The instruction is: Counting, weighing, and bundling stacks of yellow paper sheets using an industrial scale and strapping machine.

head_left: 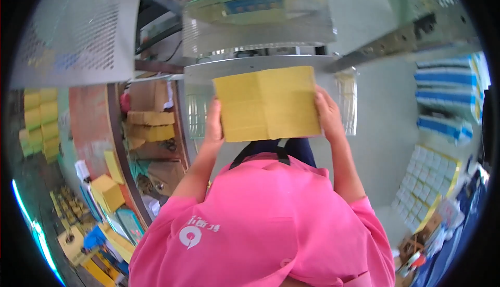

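A flat yellow cardboard piece (286, 102), rectangular with a faint crease down its middle, is held up in front of my body. My left hand (214, 120) grips its left edge and my right hand (327, 109) its right edge. Most of the fingers are hidden behind the cardboard. Just beyond it lies a pale metal work surface (208, 71), partly covered by the cardboard. A clear guard panel (255, 24) stands across the machine behind that surface.
On the left, a wooden shelf (151, 86) holds folded cardboard, with a yellow box (108, 192) nearby. Stacked yellow cartons (41, 115) stand farther left. Blue-and-white packs (445, 97) and a tray of small white pieces (428, 183) sit on the right. A metal bar (385, 45) juts in.
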Available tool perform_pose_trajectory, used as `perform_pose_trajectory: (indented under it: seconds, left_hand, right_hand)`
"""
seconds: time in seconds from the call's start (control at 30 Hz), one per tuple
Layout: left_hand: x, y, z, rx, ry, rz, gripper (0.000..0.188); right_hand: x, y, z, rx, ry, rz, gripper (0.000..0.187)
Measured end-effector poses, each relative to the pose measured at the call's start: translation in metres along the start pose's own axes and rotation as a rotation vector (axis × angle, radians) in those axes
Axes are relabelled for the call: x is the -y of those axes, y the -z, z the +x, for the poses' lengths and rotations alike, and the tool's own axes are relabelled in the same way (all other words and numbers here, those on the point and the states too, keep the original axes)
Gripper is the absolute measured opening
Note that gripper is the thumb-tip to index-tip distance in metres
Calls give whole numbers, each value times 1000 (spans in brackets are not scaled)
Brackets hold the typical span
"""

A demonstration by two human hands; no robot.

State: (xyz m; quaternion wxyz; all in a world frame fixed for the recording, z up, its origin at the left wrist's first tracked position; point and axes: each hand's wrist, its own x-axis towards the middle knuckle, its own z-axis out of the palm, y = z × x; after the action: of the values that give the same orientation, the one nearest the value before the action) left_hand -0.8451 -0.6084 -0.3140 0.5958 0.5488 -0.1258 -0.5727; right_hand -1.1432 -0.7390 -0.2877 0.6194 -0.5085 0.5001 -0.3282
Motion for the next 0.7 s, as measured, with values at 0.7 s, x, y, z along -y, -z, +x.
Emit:
perform_pose_trajectory:
  seconds: [0.7]
  left_hand:
    - [0,-48,-5,109,9,-268,58]
  right_hand:
    - [11,-40,-7,-235,-212,458,40]
